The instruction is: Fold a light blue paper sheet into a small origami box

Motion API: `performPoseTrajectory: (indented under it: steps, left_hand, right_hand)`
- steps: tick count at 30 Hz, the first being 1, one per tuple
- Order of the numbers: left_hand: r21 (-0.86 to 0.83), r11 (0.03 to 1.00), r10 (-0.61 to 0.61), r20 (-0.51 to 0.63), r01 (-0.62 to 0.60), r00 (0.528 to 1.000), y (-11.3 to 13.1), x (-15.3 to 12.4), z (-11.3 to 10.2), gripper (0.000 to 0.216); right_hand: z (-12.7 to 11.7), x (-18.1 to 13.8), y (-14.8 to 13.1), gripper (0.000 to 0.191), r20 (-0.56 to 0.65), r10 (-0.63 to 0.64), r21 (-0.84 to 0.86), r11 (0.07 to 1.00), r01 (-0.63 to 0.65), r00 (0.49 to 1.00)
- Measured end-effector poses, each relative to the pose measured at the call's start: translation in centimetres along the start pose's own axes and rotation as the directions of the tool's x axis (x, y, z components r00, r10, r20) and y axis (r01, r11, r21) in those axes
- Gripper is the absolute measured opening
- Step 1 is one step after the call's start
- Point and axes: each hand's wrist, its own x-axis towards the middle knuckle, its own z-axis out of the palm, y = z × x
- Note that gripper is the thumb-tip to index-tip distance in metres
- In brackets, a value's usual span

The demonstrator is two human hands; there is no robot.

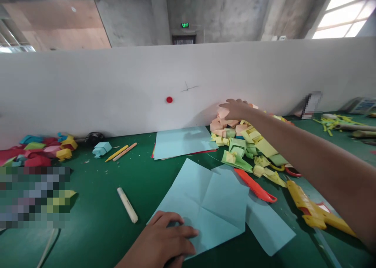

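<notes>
tabletop (96, 201) in dark green is backed by a white partition (126, 88), on which a red disc (169, 99) is seen; beyond it, a bare grey wall (229, 13), a lit exit sign (185, 25) and a bright window (342, 11) are shown. a creased light blue sheet (202, 199) is laid at the front middle, and its near left part is covered by the left hand (169, 236), palm down, fingers bent and slightly parted. the right hand (237, 108) is reached far forward over pink folded pieces (216, 125) beside the partition; whether anything is pinched there cannot be told.
</notes>
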Motion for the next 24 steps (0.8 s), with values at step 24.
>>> performPoseTrajectory:
  steps: [24]
  left_hand:
    - [0.087,0.989,0.124,-0.066,-0.118,0.990,-2.9,-0.5,1.9,0.030]
  right_hand:
    - [-1.5,-22.7,-0.9,0.054,0.011,-0.244,0.225,0.945,0.236,0.970]
